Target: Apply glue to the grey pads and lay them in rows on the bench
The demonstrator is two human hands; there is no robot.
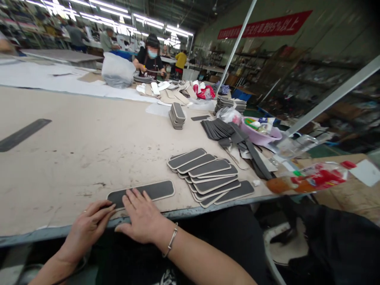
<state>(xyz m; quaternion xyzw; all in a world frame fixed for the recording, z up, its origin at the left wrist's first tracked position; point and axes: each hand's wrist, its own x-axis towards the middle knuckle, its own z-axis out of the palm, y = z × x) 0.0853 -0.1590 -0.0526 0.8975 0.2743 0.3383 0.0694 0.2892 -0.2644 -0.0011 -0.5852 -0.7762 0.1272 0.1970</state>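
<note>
A long dark panel (160, 189) with rounded corners and a pale rim lies flat near the table's front edge. My left hand (87, 225) pinches its left end between thumb and fingers. Flat across the panel's middle rests my right hand (144, 217), fingers stretched out and thumb apart, covering part of the surface. To the right, several similar rimmed panels (208, 174) overlap in a fanned pile. Farther back stands a small neat stack of such panels (177, 114).
Black strips (219, 128), a lilac basin (261, 134) and a plastic bottle (314, 178) line the table's right side. A dark strip (25, 132) lies at left. A masked co-worker (151, 63) handles pieces across the table (89, 134), behind a plastic bag (118, 69).
</note>
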